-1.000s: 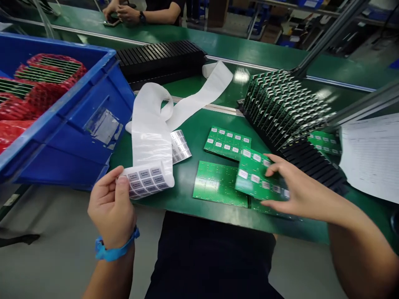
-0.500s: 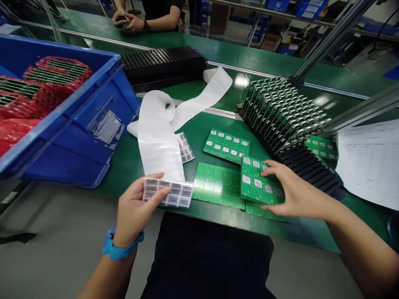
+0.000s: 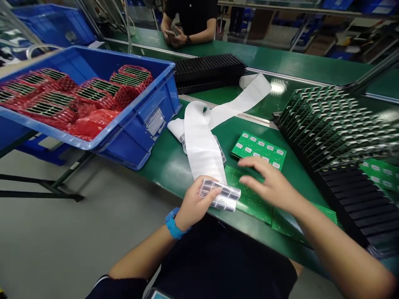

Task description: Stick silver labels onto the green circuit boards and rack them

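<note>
My left hand (image 3: pixel 193 205), with a blue wristband, pinches the end of a white label strip (image 3: pixel 204 147) whose grey stickers (image 3: pixel 220 195) curl over the table's near edge. My right hand (image 3: pixel 269 182) hovers just right of the stickers with fingers spread and nothing in it, above a bare green circuit board (image 3: pixel 252 199). Another green board with white labels (image 3: pixel 258 149) lies flat just beyond my right hand. A further green board (image 3: pixel 289 226) lies under my right forearm.
A blue bin (image 3: pixel 137 124) of red-wrapped boards stands at the left on the green table (image 3: pixel 162 166). A black rack packed with upright boards (image 3: pixel 336 124) fills the right side. A black tray (image 3: pixel 208 70) lies at the back; another person stands across the belt (image 3: pixel 190 20).
My right hand let go of the labelled board it held and moved left, opening over the bare board. My left hand brought the sticker strip right. The view swung left.
</note>
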`<state>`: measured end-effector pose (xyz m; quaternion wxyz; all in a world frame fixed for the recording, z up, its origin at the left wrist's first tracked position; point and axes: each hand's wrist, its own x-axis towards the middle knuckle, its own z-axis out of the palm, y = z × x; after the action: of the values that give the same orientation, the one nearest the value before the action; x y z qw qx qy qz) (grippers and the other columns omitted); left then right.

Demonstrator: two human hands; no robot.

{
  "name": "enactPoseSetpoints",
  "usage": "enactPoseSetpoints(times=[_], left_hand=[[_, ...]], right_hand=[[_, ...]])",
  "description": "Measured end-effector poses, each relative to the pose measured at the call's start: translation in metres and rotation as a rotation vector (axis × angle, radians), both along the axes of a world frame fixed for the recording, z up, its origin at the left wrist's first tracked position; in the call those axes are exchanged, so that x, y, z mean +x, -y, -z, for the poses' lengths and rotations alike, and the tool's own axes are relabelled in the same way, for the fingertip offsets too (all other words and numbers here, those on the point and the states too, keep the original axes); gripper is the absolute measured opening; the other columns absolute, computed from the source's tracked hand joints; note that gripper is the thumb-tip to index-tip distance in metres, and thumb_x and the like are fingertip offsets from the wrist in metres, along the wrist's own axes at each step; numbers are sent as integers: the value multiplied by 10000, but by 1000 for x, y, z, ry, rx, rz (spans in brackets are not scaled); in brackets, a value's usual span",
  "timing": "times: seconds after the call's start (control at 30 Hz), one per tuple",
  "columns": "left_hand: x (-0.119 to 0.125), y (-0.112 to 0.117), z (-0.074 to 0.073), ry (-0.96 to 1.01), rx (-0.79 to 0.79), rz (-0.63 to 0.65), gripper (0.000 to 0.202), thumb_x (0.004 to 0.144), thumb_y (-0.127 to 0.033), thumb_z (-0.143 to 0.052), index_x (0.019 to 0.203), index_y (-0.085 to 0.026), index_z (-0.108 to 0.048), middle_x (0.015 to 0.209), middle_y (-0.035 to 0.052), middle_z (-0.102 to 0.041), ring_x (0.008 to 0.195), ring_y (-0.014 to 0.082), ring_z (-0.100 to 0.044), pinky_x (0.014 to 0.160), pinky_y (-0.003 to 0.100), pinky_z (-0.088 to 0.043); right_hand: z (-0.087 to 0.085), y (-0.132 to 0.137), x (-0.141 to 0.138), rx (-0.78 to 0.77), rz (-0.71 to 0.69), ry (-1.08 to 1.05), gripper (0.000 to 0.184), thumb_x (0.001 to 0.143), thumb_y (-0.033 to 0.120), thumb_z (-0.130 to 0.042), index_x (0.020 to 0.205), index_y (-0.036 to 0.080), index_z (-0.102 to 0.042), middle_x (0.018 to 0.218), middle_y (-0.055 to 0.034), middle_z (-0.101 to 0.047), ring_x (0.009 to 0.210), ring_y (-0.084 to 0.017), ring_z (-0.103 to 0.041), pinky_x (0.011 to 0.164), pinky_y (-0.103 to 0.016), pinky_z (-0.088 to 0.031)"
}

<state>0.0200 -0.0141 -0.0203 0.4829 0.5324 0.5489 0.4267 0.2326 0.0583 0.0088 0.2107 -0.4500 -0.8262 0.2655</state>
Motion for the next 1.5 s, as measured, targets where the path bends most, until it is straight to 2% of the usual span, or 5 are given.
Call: enactPoseSetpoints(times=[0.2,0.47,0.9,1.1,1.5], left_hand=[[6,1,3,-44,103,26,130,853,-289,-507,868,-195,-595,755,15,-608,651,133,-555,609,234,-440],[5,2,11,-93,66,-80,224,831,-348,-546,687,-181,-582,551,-31,-540,513,108,-489,495,210,-392],[-44,-11,11,-203,198,-454,154,821,-295,-578,888,-177,-651,849,27,-674,784,150,-617,662,222,-473],[-66,-16,11,-341,482,-747,134,793,-262,-601,748,-145,-649,628,-13,-619,580,101,-561,531,191,-431],[-57,-12,11,-205,346,-685,173,809,-307,-589,746,-159,-652,625,-19,-629,587,101,-574,529,180,-444]], right_hand=[[-8,42,-35,-321,75,-238,112,788,256,-595,694,198,-614,701,-3,-602,666,-145,-578,620,-273,-460],[-7,44,-28,-366,86,-193,343,783,322,-607,1113,233,-583,777,0,-635,707,-158,-585,680,-300,-470],[12,22,-35,-412,258,-23,188,793,326,-547,662,201,-596,756,-20,-619,780,-195,-549,774,-378,-385],[26,28,-51,-303,234,118,185,808,262,-524,647,222,-607,714,10,-610,811,-189,-516,841,-396,-299],[29,39,-56,149,159,401,155,852,258,-488,781,189,-607,767,-51,-569,797,-224,-489,797,-405,-327]])
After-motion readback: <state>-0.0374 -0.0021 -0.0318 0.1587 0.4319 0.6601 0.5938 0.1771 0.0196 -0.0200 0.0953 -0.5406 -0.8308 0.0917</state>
